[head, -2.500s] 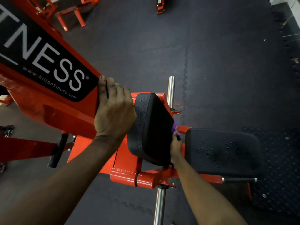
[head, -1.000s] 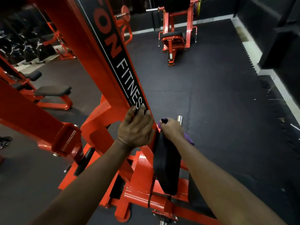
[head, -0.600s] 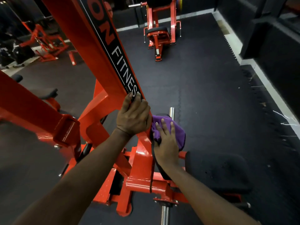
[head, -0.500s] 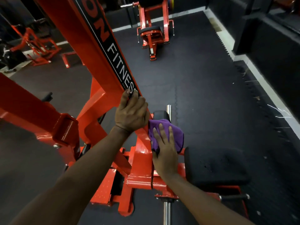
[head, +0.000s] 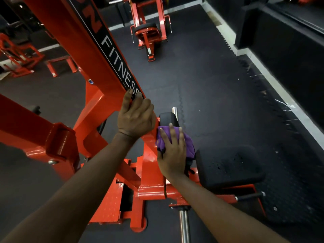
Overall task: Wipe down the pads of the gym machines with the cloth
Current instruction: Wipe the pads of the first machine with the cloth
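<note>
Cloth (head: 190,146): purple, bunched under my right hand (head: 172,155) against the near face of the upright pad (head: 167,118). Folds show to the left and right of the hand. I judge it soft, light and limp. It will ruck up if dragged by a corner, so a flat palm over the middle of the wad is the sound hold.

Pad: black, standing on edge just right of the beam (head: 98,67), with its top clear above my fingertips. It looks firm and fixed to the frame, so it should take pressure without shifting. The covering appears smooth and may be slick where damp.

Seat (head: 229,165): black, lying flat to the right of the pad and apart from my hand. Specks on its top look like droplets (I cannot confirm this), so it appears not yet wiped.

Right hand: fingers straight and spread, pointing far, palm pressed flat on the cloth. It pins the cloth and does not pinch it. The forearm comes in from the near right, wrist about level with the pad's lower part.

Left hand (head: 135,118): on the slanted orange beam at the end of its lettering, fingers curled over the beam's edge in a bracing grip. The forearm runs in from the near left.

Step in hand, as judged: wiping the upright pad.
</note>
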The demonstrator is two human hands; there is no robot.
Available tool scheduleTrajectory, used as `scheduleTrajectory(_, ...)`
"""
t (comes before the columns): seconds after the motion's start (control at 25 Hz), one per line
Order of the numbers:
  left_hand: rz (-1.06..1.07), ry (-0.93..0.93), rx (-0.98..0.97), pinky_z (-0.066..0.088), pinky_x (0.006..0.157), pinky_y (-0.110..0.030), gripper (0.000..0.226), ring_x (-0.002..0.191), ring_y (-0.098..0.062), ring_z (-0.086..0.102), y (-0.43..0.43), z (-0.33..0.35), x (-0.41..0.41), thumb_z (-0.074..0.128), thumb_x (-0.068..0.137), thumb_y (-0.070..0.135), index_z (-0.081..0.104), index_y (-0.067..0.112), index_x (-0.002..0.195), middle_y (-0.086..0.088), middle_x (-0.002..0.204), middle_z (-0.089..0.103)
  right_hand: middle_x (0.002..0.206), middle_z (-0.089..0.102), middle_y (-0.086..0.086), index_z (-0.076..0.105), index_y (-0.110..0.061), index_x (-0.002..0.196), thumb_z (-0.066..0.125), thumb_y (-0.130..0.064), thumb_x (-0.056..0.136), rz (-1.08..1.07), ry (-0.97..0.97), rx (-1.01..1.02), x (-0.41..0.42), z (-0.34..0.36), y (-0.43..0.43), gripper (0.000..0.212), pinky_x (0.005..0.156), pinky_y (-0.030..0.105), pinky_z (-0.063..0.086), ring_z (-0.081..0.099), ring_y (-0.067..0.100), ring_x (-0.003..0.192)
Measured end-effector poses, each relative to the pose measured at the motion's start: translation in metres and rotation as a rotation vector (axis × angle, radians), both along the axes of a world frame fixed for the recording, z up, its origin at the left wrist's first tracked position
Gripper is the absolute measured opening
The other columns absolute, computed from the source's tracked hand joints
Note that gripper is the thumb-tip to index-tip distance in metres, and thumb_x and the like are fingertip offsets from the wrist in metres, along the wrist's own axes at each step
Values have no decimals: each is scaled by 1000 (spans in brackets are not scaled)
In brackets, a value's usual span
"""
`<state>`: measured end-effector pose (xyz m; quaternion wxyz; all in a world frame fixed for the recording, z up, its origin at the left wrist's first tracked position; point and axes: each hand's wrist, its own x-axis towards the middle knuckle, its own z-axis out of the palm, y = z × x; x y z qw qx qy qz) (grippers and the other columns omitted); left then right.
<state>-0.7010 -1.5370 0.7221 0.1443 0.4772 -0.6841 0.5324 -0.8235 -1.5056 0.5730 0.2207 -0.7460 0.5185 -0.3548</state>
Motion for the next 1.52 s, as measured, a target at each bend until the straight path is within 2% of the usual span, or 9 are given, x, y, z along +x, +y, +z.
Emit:
scheduleTrajectory(0.32, -8, 48, -15, 23, 119, -42, 11, 94, -30, 68, -2, -6, 1, 55, 82, 13, 61, 14, 72, -4, 75, 59, 158, 36, -2, 49, -32, 145, 60, -18, 85, 32, 7, 262, 17, 38, -86, 63, 117, 50, 32, 28, 30, 145)
scheduleTrajectory(0.48, 14, 55, -36, 23, 118, -41, 9, 93, -28, 69, -3, -9, 0, 58, 80, 14, 61, 15, 72, -4, 76, 60, 151, 47, 0, 58, -32, 138, 59, -31, 91, 67, 39, 292, 35, 29, -141, 47, 114, 48, 35, 41, 32, 137)
scheduleTrajectory(0.64, 32, 25, -47, 23, 118, -40, 8, 94, -28, 70, -3, -9, 0, 58, 79, 16, 63, 15, 72, -3, 76, 62, 136, 61, -1, 68, -32, 122, 61, -33, 93, 83, -32, 487, 40, 42, -177, 30, 110, 45, 40, 50, 30, 131)
scheduleTrajectory(0.8, 49, 17, -63, 21, 118, -40, 9, 93, -28, 70, -3, -6, -1, 56, 79, 16, 61, 15, 72, -4, 74, 60, 156, 45, -4, 55, -25, 143, 59, -11, 91, 181, -79, 262, 25, 34, -134, 54, 124, 48, 19, 23, 27, 152)
scheduleTrajectory(0.92, 75, 29, -50, 22, 118, -40, 9, 94, -28, 70, -2, -6, -3, 56, 79, 18, 61, 15, 72, -4, 75, 61, 163, 30, -13, 45, -27, 152, 62, -1, 89, 246, -199, 203, 5, 23, -94, 70, 125, 52, 19, 5, 21, 157)
scheduleTrajectory(1.08, 116, 28, -15, 18, 122, -40, 7, 94, -28, 69, 0, -2, -7, 57, 79, 17, 61, 14, 74, -4, 77, 60, 165, 25, -15, 42, -27, 153, 58, -19, 93, 266, -215, 71, -17, 11, -40, 63, 121, 54, 28, 2, 17, 157)
scheduleTrajectory(1.2, 125, 71, 12, 16, 123, -40, 8, 96, -29, 68, 2, -1, -10, 55, 80, 15, 61, 14, 76, -4, 78, 60, 168, 17, -14, 31, -27, 158, 66, -1, 87, 255, -176, 23, -33, 1, -2, 84, 117, 56, 36, -1, 19, 157)
scheduleTrajectory(1.36, 136, 102, 15, 17, 123, -42, 11, 98, -30, 67, 3, -3, -14, 53, 82, 14, 62, 13, 76, -5, 80, 61, 170, 4, -8, 16, -26, 162, 68, 1, 84, 277, -29, -54, -44, -10, 21, 97, 121, 63, 22, -7, 26, 157)
scheduleTrajectory(1.52, 156, 114, 2, 15, 123, -41, 9, 98, -30, 67, 2, -7, -15, 55, 81, 14, 62, 13, 75, -4, 79, 61, 170, 11, -6, 25, -33, 160, 66, -14, 90, 238, -85, 117, -16, 11, -30, 83, 123, 57, 21, -5, 28, 157)
